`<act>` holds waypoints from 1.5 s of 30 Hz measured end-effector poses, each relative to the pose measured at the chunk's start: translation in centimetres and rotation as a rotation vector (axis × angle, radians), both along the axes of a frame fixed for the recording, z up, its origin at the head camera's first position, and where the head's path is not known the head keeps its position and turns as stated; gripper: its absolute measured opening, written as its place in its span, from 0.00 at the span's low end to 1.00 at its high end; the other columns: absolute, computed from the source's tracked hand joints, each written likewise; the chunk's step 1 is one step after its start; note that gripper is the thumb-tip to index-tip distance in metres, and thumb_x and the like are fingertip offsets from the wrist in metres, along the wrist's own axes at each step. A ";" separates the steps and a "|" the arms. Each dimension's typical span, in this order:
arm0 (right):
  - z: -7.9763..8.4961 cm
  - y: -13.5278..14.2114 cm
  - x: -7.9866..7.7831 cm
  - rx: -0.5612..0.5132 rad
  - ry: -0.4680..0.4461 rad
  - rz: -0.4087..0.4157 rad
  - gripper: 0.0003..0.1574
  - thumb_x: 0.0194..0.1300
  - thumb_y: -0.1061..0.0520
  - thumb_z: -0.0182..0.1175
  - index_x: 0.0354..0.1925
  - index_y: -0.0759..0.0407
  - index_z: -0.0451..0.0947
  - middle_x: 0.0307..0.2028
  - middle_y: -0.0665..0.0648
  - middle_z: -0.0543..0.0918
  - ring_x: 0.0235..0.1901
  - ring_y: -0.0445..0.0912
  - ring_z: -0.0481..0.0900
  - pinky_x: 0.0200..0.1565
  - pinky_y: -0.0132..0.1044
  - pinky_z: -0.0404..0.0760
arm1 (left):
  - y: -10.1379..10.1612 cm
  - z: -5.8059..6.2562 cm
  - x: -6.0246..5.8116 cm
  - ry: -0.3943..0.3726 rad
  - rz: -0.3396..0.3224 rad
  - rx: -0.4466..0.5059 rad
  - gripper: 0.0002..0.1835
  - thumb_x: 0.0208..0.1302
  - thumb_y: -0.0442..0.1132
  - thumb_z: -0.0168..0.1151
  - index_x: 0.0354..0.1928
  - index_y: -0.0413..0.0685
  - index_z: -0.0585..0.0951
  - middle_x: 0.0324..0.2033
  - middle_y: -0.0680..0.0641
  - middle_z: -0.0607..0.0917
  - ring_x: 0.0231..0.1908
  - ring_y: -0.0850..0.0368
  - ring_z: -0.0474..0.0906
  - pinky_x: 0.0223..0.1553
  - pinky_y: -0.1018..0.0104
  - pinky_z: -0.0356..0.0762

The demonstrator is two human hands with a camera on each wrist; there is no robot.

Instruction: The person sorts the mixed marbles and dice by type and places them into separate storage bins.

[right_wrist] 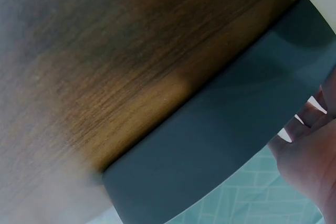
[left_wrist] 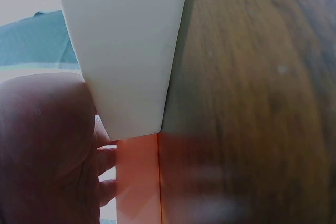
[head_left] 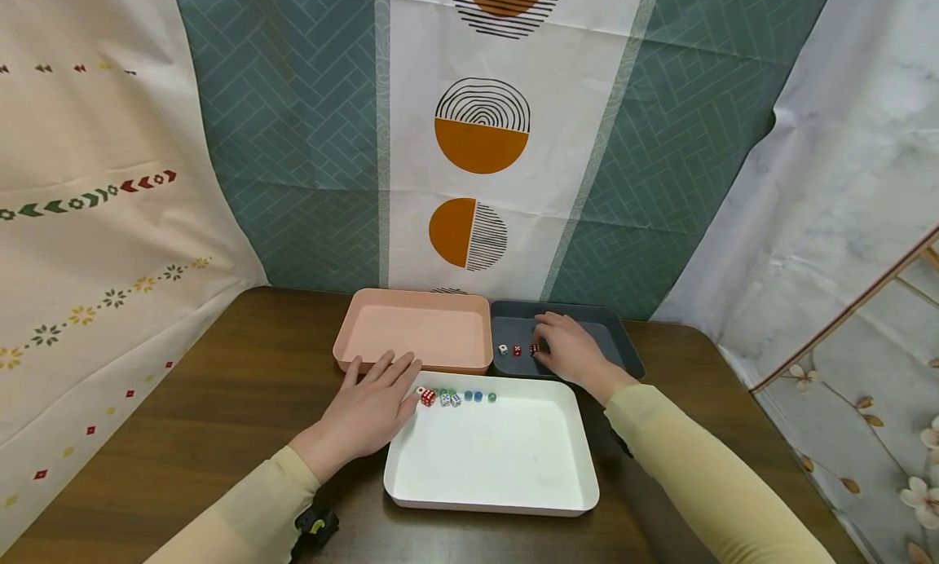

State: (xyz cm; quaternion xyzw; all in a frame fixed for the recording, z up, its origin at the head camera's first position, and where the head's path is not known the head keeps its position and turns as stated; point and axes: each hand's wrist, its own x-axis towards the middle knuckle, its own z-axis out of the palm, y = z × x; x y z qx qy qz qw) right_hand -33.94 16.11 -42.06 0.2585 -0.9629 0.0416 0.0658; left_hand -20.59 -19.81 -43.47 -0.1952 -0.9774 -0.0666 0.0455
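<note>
Hands well apart. In the head view the left hand [head_left: 370, 409] lies with fingers straight and spread, over the corner where the white tray [head_left: 491, 458] meets the pink tray [head_left: 418, 319]; seems to grip nothing. Right hand [head_left: 570, 348] reaches into the dark tray [head_left: 513, 328], fingers bent down at a dark red die [head_left: 535, 349]; whether thumb and finger pinch it, cannot tell. That die ends a short row: white die [head_left: 502, 350], red die [head_left: 517, 350], then this one. Along the white tray's far edge: a larger red die [head_left: 428, 398], two white dice [head_left: 451, 400], blue pieces [head_left: 473, 396], a green piece [head_left: 492, 398].

Handling, as judged: dice light, hard, smooth, not fragile; best taken by two opposite faces, fingertips only. Blue and green pieces look rounded, likely to roll.

Left wrist view: palm beside the white tray's wall, fingertips near the pink one. Tray walls look stiff.

Right wrist view: dark tray's wall hides the dice; fingers partly behind its rim, grip unreadable.
</note>
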 end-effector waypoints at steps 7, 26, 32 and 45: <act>0.6 -0.2 0.6 -0.026 0.016 0.011 0.11 0.73 0.57 0.76 0.50 0.57 0.88 0.75 0.68 0.76 0.77 0.64 0.71 0.81 0.61 0.60 | 0.0 0.1 0.0 0.002 0.000 -0.001 0.33 0.88 0.53 0.51 0.85 0.45 0.67 0.84 0.42 0.65 0.84 0.36 0.56 0.78 0.23 0.48; 2.6 -3.6 5.0 -0.129 0.024 0.156 0.21 0.72 0.56 0.77 0.61 0.59 0.88 0.78 0.63 0.73 0.82 0.60 0.65 0.82 0.55 0.57 | -0.1 0.2 0.1 0.003 -0.003 0.015 0.33 0.88 0.53 0.52 0.85 0.44 0.67 0.84 0.42 0.65 0.84 0.36 0.57 0.78 0.23 0.47; 2.5 -4.7 6.0 -0.128 0.039 0.222 0.20 0.71 0.57 0.78 0.59 0.58 0.88 0.77 0.62 0.75 0.81 0.59 0.66 0.82 0.52 0.58 | -0.2 0.2 0.2 -0.001 -0.010 0.022 0.33 0.88 0.53 0.50 0.85 0.44 0.67 0.84 0.42 0.65 0.84 0.36 0.56 0.78 0.23 0.47; 2.1 -7.1 7.7 -0.111 0.033 0.319 0.18 0.69 0.57 0.80 0.56 0.54 0.89 0.76 0.61 0.76 0.80 0.58 0.68 0.82 0.52 0.58 | -0.1 0.0 0.0 -0.007 -0.013 0.024 0.33 0.88 0.53 0.50 0.85 0.44 0.67 0.84 0.42 0.65 0.84 0.36 0.56 0.78 0.23 0.46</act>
